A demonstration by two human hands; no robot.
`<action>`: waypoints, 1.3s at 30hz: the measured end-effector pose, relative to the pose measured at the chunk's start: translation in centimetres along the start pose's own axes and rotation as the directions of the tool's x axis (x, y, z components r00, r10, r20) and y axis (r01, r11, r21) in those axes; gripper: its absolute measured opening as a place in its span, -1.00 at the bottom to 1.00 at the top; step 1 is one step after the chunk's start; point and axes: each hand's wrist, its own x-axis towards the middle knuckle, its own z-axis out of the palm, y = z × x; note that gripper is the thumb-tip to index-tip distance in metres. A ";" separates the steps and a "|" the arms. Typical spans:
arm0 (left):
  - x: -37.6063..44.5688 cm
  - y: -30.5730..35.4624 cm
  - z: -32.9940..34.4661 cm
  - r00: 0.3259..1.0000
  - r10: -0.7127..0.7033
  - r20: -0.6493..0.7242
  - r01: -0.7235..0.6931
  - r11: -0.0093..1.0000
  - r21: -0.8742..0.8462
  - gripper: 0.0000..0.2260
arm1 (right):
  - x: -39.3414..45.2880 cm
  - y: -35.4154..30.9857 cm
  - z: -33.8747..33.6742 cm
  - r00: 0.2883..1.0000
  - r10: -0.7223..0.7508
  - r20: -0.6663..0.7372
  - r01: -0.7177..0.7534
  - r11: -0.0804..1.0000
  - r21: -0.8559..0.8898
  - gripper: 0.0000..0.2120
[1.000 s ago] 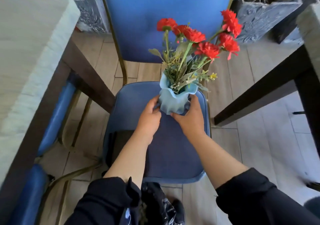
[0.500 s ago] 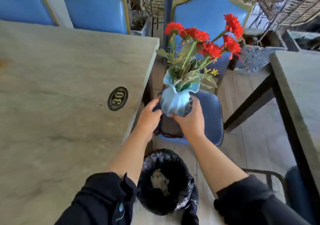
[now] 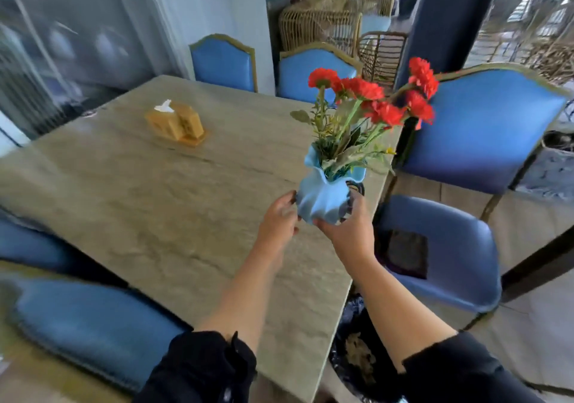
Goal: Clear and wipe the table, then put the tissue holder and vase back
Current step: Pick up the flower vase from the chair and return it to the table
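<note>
Both hands, left hand (image 3: 277,220) and right hand (image 3: 347,232), curled fingers round the ruffled pale-blue vase of red flowers (image 3: 326,199), held upright above the stone table's (image 3: 155,201) edge, probably for steadiness; the wooden tissue holder (image 3: 176,121) already sat farther in.

No legible text anywhere; markings on the tissue holder (image 3: 175,122) are too blurred to read.
</note>
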 end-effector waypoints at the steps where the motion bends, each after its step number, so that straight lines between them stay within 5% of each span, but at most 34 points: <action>1: 0.5 0.2 -1.0 1.000 0.003 -0.020 -0.004 1.000 -0.004 -0.66 | 0.4 -0.5 1.1 1.000 -0.006 0.018 0.006 1.000 0.006 -0.13; 15: 11.3 2.0 -14.7 0.992 -0.048 -0.120 0.038 0.996 -0.081 -0.64 | 7.5 -6.9 16.8 0.989 -0.039 0.145 0.036 0.999 0.024 -0.19; 27: 26.5 0.5 -25.2 0.995 -0.062 0.074 0.060 0.998 0.034 -0.52 | 15.0 -7.5 32.7 0.993 0.119 0.021 -0.119 0.993 -0.004 -0.17; 39: 30.2 -2.2 -27.4 0.988 0.059 0.140 -0.086 0.976 0.202 -0.49 | 17.9 -6.5 37.8 0.992 0.129 -0.002 -0.129 0.990 -0.058 -0.20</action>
